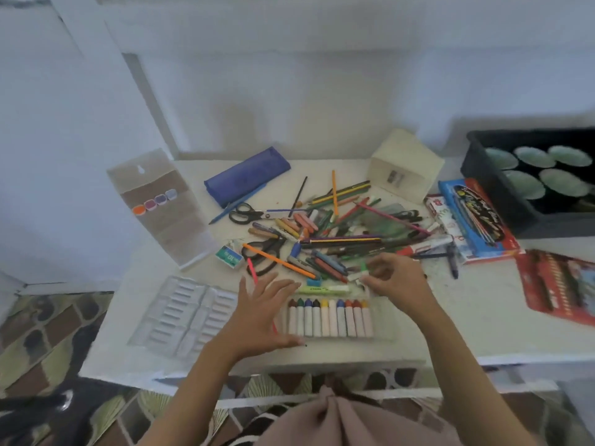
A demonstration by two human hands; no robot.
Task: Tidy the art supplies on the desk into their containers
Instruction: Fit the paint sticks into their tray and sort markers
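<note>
A green-tipped crayon (361, 273) is pinched between the thumb and fingertips of the right hand (394, 278), just above the far right corner of the clear tray (384, 331), at the near edge of the pile (338, 239). The grip appears to be taken close to one end, so a slip is the likely trouble. If the crayon is tipped while being lowered, it could be dropped across the row (331, 318) rather than into a slot, or its neighbours could be knocked out of line. Whether a free slot is left at the right end cannot be told. The crayon is held slanted, green tip up and away. Its long axis runs roughly near-to-far, close to that of the row, whose coloured tips all point away from the person. The left hand (260, 313) is spread wide with straight fingers, laid at the tray's left end and holding nothing. Farther out on the desk (450, 317), scissors (248, 214) and a blue pouch (246, 175) are seen beyond the pile.
</note>
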